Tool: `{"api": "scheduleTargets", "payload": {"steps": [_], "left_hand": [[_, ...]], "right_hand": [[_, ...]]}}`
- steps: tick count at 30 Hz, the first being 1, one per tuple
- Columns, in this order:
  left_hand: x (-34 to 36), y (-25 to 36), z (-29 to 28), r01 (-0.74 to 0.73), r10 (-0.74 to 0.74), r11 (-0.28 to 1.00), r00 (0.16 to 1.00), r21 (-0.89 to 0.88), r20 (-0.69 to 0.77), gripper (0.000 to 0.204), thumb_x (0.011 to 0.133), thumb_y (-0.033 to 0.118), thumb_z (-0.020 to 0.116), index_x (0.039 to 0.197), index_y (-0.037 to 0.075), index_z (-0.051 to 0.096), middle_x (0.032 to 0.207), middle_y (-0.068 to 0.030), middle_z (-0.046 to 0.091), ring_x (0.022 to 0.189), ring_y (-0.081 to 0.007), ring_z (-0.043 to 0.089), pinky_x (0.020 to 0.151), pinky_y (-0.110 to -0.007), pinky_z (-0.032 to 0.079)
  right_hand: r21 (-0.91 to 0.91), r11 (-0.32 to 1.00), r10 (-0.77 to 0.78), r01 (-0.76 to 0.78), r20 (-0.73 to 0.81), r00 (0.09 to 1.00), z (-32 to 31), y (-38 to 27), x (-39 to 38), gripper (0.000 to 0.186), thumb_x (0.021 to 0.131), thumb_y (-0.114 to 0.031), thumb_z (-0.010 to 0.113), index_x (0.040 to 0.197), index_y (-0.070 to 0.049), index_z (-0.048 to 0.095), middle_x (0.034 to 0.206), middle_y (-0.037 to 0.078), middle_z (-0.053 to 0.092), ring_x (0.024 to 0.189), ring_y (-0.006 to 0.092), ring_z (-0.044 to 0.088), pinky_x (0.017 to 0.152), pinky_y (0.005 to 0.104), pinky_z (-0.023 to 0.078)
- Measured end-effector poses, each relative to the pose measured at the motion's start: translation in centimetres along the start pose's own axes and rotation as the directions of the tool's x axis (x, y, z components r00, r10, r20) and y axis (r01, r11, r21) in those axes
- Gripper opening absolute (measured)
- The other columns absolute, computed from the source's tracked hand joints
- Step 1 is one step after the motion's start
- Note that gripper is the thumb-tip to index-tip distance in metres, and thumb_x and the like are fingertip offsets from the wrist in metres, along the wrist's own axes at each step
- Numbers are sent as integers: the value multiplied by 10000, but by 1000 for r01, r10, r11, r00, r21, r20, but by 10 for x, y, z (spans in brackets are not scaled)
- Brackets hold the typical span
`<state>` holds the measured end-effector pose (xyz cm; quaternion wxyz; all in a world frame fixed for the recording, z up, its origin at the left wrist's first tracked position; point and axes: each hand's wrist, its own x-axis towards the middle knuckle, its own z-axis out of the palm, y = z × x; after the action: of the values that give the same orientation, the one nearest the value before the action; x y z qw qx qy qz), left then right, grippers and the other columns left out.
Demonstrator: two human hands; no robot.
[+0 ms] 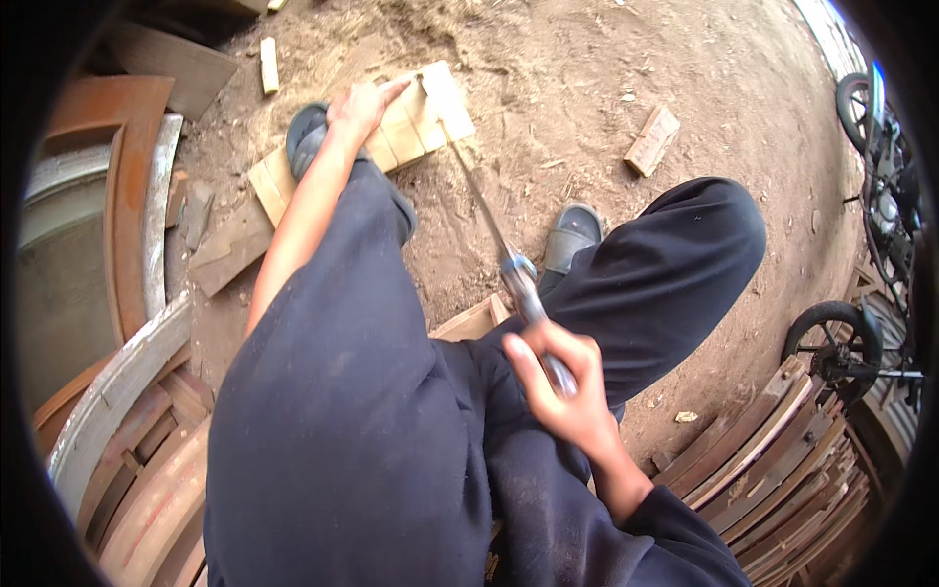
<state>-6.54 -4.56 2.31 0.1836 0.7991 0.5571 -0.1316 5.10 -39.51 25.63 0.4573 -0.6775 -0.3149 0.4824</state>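
Note:
My right hand point(567, 386) is closed round the handle of a handsaw point(521, 274) in front of my lap. The saw's narrow blade slants up and left, its far end at the right part of a pale wooden board point(396, 137). Lines run across the board's face. My left hand point(360, 110) lies on the board near its far edge, fingers stretched toward the right. Beside that hand, my left foot in a grey slide sandal point(308, 132) rests against the board. Shadow hides where the blade meets the wood.
Bare earth with scattered chips surrounds me. A wood block point(652, 140) lies to the right, and a small offcut point(269, 66) far left. Wooden frames point(122, 215) lean at left. Stacked timber point(782, 470) stands at lower right, near a motorcycle point(885, 215). My right foot point(572, 235) is on the ground.

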Motion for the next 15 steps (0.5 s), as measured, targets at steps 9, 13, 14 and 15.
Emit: {"api": "scheduleTargets", "payload": {"steps": [9,13,14,15], "left_hand": [[7,0,4,6,-7,1000,995,9,103,900,822,820,336,1018,25,709,1070,-214,680,1070,-360,622,894,-476,465],[3,3,-10,38,-39,999,989,9,144,902,815,826,347,1047,30,704,1104,-223,667,1086,-372,615,906,-469,467],[-2,9,-11,26,-24,1000,984,-12,175,900,813,826,352,1050,32,704,1113,-226,663,1092,-373,612,910,-469,466],[-4,10,-6,30,-28,1000,984,-8,176,902,811,828,354,1060,34,702,1118,-225,662,1097,-373,610,914,-469,464]], "right_hand": [[-98,995,-18,13,-42,999,31,18,64,251,920,-163,643,750,8,573,584,131,522,528,110,480,513,301,407],[-78,996,48,-46,23,999,-8,-3,-13,212,874,-64,681,686,-33,589,553,63,568,517,76,565,505,255,427],[-56,997,50,-50,1,999,-3,1,-8,219,882,-94,681,700,-18,585,555,85,552,509,81,528,502,268,419],[-65,998,15,-17,-17,1000,6,5,8,227,889,-118,678,713,-11,583,559,99,540,505,88,504,499,279,415]]}}
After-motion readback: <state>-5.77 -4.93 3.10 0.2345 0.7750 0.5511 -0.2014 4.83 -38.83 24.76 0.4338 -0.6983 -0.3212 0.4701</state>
